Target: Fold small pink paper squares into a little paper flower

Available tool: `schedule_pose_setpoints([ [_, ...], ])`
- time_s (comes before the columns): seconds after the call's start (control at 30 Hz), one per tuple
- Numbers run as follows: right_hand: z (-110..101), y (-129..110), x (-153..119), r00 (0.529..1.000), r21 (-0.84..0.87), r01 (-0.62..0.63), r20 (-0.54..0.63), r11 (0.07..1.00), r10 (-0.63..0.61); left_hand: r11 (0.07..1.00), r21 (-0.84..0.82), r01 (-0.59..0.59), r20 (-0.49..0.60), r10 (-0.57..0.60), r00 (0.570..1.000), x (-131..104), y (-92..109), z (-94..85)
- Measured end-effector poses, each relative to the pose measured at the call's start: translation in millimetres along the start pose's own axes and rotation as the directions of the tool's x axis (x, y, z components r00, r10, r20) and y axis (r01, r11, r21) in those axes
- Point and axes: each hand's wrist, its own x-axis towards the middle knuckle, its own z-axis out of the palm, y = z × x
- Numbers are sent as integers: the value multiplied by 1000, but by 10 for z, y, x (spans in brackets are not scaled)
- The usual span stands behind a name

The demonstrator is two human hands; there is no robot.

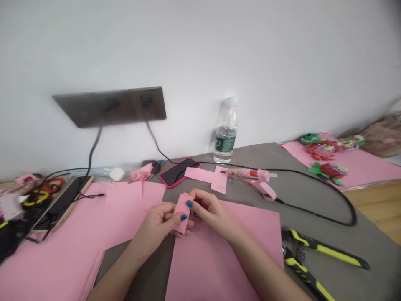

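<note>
Between my two hands is a small folded piece of pink paper, upright and tilted a little. My left hand pinches its lower part, thumb in front and fingers behind. At the upper right edge, my right hand grips it between thumb and fingers. Below them lies a large pink paper sheet on the grey table. Just beyond, a pink glue gun rests with its nozzle over crossed pink paper strips. A phone with a pink case lies behind my hands.
A water bottle stands against the wall. Yellow-and-black pliers lie open at right, near the glue gun's looping black cord. More pink sheets and another phone are at left. Paper flowers sit far right.
</note>
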Motion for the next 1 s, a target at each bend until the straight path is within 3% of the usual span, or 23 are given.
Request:
schedule_pose_setpoints([
  [1.0,16,9,4,999,15,37,-17,999,-36,1000,0,-19,30,19,999,-17,-9,1],
])
